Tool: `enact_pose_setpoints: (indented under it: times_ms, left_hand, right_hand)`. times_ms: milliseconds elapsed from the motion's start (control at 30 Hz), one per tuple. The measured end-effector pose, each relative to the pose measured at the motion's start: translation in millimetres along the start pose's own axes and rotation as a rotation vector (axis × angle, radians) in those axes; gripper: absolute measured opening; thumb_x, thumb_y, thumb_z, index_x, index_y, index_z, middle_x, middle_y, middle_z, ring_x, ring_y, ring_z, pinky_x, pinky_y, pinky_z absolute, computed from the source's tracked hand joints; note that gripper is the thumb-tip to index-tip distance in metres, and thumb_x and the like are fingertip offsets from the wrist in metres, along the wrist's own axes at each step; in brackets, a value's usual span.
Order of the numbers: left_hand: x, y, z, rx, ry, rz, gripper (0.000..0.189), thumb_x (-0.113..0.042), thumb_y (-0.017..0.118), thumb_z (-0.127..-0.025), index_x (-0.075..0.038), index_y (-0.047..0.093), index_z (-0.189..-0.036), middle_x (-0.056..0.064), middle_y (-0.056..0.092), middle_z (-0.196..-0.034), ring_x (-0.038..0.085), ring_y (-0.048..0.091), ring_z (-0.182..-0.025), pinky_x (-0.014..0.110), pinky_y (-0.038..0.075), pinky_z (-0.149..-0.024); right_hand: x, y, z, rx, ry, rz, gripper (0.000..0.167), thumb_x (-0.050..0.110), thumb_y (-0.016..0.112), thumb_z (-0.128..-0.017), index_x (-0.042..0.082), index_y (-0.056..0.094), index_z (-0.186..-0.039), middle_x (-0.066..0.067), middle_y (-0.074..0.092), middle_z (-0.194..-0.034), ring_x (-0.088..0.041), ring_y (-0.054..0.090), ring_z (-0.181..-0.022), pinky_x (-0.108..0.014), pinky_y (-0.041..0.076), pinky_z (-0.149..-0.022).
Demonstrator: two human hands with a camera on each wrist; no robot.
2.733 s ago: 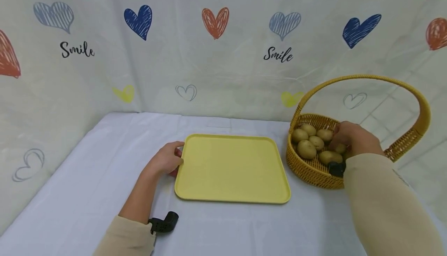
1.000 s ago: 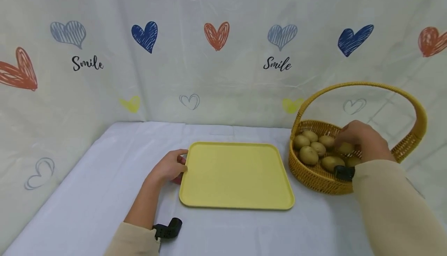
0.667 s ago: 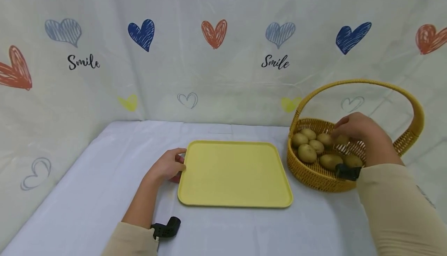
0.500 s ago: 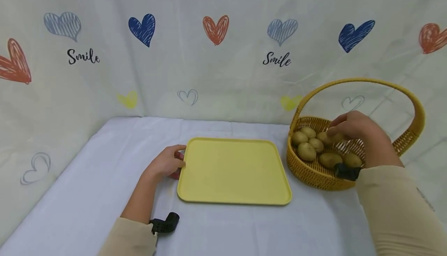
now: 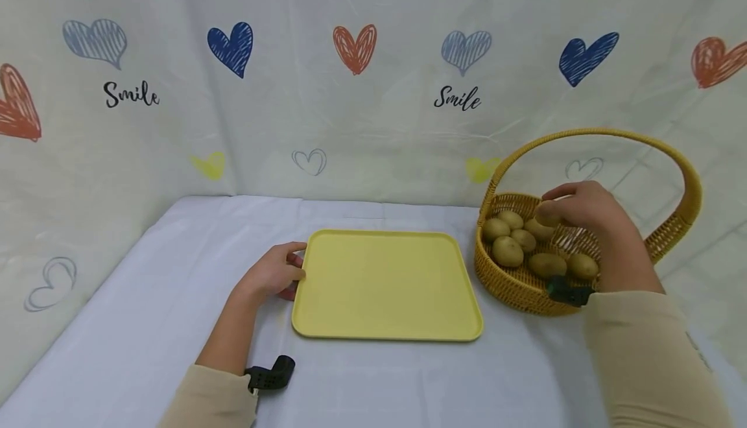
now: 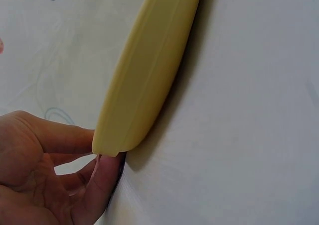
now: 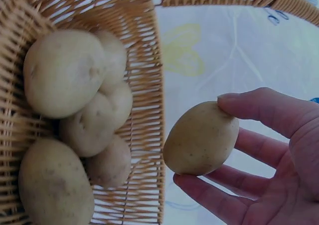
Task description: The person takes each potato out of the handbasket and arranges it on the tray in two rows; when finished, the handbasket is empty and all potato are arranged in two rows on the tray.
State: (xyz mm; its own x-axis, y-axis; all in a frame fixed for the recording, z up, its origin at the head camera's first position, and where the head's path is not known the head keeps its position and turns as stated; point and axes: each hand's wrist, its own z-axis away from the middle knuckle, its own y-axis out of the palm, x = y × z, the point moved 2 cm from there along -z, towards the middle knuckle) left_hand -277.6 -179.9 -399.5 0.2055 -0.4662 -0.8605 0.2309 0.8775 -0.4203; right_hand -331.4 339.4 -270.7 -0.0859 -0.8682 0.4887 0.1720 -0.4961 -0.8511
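Observation:
My right hand (image 5: 589, 207) pinches a potato (image 7: 202, 138) between thumb and fingertips, raised over the wicker basket (image 5: 504, 288). In the right wrist view the potato is seen whole, apart from the others. Several more potatoes (image 5: 508, 251) lie in the basket, most of them toward its left side. At the left edge of the yellow tray (image 5: 388, 285) is my left hand (image 5: 274, 272). The left wrist view shows its fingers (image 6: 70, 138) gripping the tray's rim, one digit against the side and another beneath the edge. Nothing lies on the tray.
The basket's tall arched handle (image 5: 607, 133) rises above the right forearm. A white cloth (image 5: 362, 382) covers the table. Behind it hangs a white backdrop (image 5: 397, 149) printed with hearts and "Smile". A black wrist device (image 5: 271, 374) sits on the left wrist.
The right hand reached among the potatoes, took hold of one, and has lifted it up and slightly left. The left hand stays at the tray's edge; the head view shifted slightly.

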Motion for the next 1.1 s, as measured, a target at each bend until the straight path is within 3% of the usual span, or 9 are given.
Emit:
enact_pose_setpoints:
  times_ms: [267,367,467,600,867,1100]
  left_hand:
    - [-0.2,-3.4,1.9,0.001,-0.005,-0.011,0.069,0.002,0.06,-0.093,-0.006,0.038,-0.158,0.015,0.051,-0.118,0.023,0.061,-0.088,0.034,0.061,-0.062]
    - [-0.3,-3.3,3.0,0.002,-0.009,-0.015,0.068,0.002,0.06,-0.094,-0.006,0.039,-0.158,0.015,0.051,-0.118,0.023,0.061,-0.088,0.034,0.061,-0.062]
    - [-0.4,-2.1,3.1,0.005,-0.011,-0.013,0.068,0.001,0.06,-0.094,-0.005,0.038,-0.158,0.015,0.051,-0.118,0.023,0.06,-0.088,0.034,0.061,-0.062]
    - [-0.5,-0.5,1.6,0.003,-0.016,-0.008,0.068,0.001,0.06,-0.094,-0.005,0.037,-0.159,0.016,0.051,-0.12,0.023,0.059,-0.09,0.034,0.062,-0.063]
    - [2.9,0.4,-1.1,0.0,-0.025,-0.003,0.069,0.0,0.061,-0.094,-0.007,0.038,-0.159,0.015,0.051,-0.121,0.023,0.059,-0.09,0.034,0.062,-0.062]
    - [3.0,-0.5,-0.7,0.007,-0.004,0.001,0.07,0.001,0.061,-0.094,-0.006,0.036,-0.159,0.015,0.05,-0.119,0.023,0.06,-0.089,0.035,0.062,-0.061]
  right_hand:
    - [7.2,-1.0,4.3,-0.062,0.014,-0.118,0.079,0.049,0.061,-0.099,-0.001,0.039,-0.156,-0.036,0.03,-0.157,-0.052,0.049,-0.129,-0.067,0.042,-0.107]
    - [9.2,-1.8,8.4,-0.092,0.021,-0.159,0.077,0.048,0.063,-0.098,0.001,0.041,-0.156,-0.03,0.041,-0.15,-0.045,0.052,-0.124,-0.062,0.046,-0.103]
    - [9.7,-5.6,12.4,-0.127,0.018,-0.165,0.075,0.048,0.065,-0.097,0.004,0.045,-0.154,-0.014,0.06,-0.13,-0.028,0.06,-0.11,-0.049,0.052,-0.095]
    - [9.8,-9.9,16.1,-0.16,0.01,-0.175,0.074,0.05,0.068,-0.095,0.006,0.049,-0.151,0.011,0.063,-0.106,-0.007,0.061,-0.092,-0.033,0.053,-0.086]
    - [19.4,-3.9,19.8,-0.178,-0.009,-0.249,0.079,0.058,0.069,-0.092,0.01,0.049,-0.152,0.009,0.067,-0.118,0.007,0.059,-0.083,-0.055,0.045,-0.106]
    - [30.6,4.0,28.0,-0.195,-0.007,-0.337,0.083,0.064,0.065,-0.092,0.014,0.046,-0.155,0.013,0.058,-0.12,0.012,0.059,-0.083,-0.057,0.043,-0.112]
